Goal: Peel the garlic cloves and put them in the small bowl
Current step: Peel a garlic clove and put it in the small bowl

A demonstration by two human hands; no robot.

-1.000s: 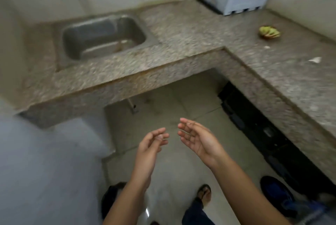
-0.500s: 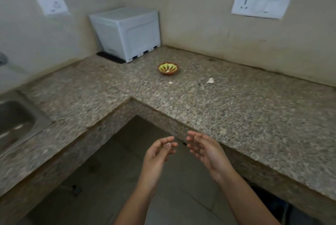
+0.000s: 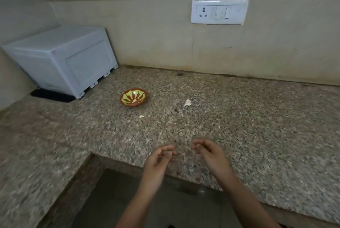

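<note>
A speckled granite table (image 3: pixel 257 126) runs in an L shape along the beige walls and carries everything here. In its far left corner a white plastic box (image 3: pixel 62 62) sits on a black mat (image 3: pixel 51 96), and on the wall to the right hangs a white switch and socket plate (image 3: pixel 219 12). Over the near edge of the table the left hand (image 3: pixel 157 163) and right hand (image 3: pixel 211 156) hover side by side, near each other but apart. Each grip is loosely curled and narrow, with nothing seen in it (both are blurred). The small bowl (image 3: pixel 133 104), reddish brown with a yellow-green ray pattern inside, stands just right of the box, well beyond the hands. A pale spot low in it may be pattern or a clove; I cannot tell. To the bowl's right lies a white garlic piece (image 3: pixel 187 102) with a short tail, either clove or loose skin. A smaller pale bit (image 3: pixel 141 116) lies on the table just in front of the bowl.
</note>
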